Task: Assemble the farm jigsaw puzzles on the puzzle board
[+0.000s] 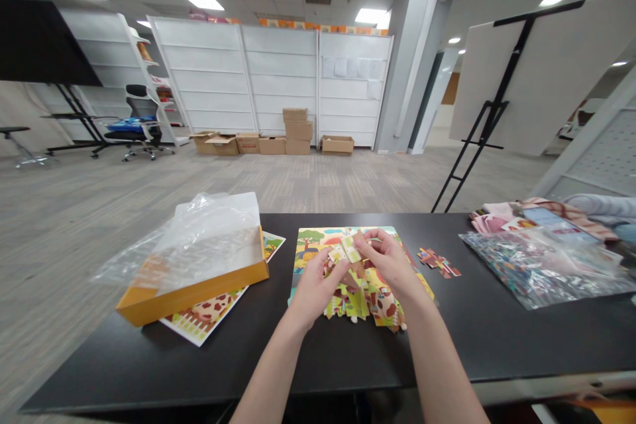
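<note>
Both my hands are raised over a colourful picture board [309, 253] on the black table. My left hand [318, 288] has thumb and fingers closed on a pale green and white puzzle piece [336, 254]. Pinched in my right hand [390, 264] is another pale puzzle piece [350, 248], right beside the first; whether the two are joined I cannot tell. A pile of loose puzzle pieces [382, 298] lies below my hands, over the near part of the board. A few red and brown puzzle pieces [440, 263] lie to the right of the board.
At left an orange and white box [199, 288] holds clear plastic wrap [199, 238] and rests on a printed sheet [206, 318]. A clear plastic bag [541, 265] and folded cloths [571, 212] lie at right. Behind the table stands a board on a black easel [491, 122].
</note>
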`<action>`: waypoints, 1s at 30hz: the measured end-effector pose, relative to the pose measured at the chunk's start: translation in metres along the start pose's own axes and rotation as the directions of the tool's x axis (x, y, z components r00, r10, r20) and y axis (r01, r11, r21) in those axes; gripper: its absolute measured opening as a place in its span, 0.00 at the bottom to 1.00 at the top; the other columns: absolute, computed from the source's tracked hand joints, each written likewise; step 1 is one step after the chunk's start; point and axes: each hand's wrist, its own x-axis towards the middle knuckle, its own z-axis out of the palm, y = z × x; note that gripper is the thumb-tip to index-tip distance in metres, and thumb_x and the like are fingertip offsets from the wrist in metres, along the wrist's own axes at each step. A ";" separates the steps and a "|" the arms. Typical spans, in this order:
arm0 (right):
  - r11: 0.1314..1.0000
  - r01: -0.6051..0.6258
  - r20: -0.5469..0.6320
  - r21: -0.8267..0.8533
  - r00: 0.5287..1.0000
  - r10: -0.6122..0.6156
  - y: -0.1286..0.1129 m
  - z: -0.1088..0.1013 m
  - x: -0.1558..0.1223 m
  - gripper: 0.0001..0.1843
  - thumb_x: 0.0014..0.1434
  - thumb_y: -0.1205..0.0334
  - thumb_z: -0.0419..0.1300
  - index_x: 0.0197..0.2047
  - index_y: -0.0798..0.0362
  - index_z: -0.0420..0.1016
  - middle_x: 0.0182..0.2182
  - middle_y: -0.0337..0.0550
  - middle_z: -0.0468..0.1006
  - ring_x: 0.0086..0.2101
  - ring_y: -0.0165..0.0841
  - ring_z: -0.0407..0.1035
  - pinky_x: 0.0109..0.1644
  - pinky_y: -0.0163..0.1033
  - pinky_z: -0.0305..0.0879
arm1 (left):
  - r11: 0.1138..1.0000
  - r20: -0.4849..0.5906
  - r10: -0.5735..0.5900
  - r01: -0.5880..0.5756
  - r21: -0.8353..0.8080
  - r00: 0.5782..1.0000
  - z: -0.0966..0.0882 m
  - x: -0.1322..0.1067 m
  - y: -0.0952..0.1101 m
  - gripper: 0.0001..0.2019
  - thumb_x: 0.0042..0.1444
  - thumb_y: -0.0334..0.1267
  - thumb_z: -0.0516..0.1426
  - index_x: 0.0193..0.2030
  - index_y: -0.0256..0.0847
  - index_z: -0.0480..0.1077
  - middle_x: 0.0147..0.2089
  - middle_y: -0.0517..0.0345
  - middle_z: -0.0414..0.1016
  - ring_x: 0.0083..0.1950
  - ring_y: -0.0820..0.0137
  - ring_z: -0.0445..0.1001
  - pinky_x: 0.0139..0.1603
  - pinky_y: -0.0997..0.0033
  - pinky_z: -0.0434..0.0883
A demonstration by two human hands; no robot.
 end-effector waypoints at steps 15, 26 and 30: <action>0.996 -0.018 -0.056 -0.088 0.998 0.013 -0.003 -0.005 -0.002 0.25 0.47 0.42 0.71 0.37 0.54 0.75 0.26 0.41 0.79 0.25 0.31 0.71 0.30 0.36 0.64 | 1.000 -0.063 -0.021 0.022 0.007 0.998 -0.001 0.001 -0.004 0.21 0.54 0.51 0.64 0.48 0.41 0.65 0.37 0.56 0.80 0.33 0.65 0.81 0.28 0.73 0.74; 0.993 0.087 -0.258 -0.074 0.961 -0.103 0.001 -0.012 0.004 0.26 0.46 0.41 0.71 0.38 0.53 0.75 0.27 0.38 0.76 0.26 0.28 0.65 0.27 0.34 0.61 | 0.999 -0.132 -0.014 0.018 0.027 0.991 -0.001 0.000 0.001 0.22 0.51 0.50 0.65 0.46 0.40 0.66 0.36 0.58 0.76 0.33 0.69 0.78 0.29 0.75 0.74; 0.993 0.080 -0.149 -0.083 0.985 -0.091 0.001 -0.017 0.001 0.24 0.49 0.42 0.70 0.41 0.53 0.78 0.28 0.38 0.76 0.25 0.28 0.64 0.28 0.35 0.60 | 0.999 -0.155 -0.015 0.021 0.035 0.988 -0.001 0.000 0.002 0.22 0.51 0.50 0.65 0.45 0.40 0.66 0.33 0.60 0.75 0.31 0.70 0.77 0.28 0.76 0.74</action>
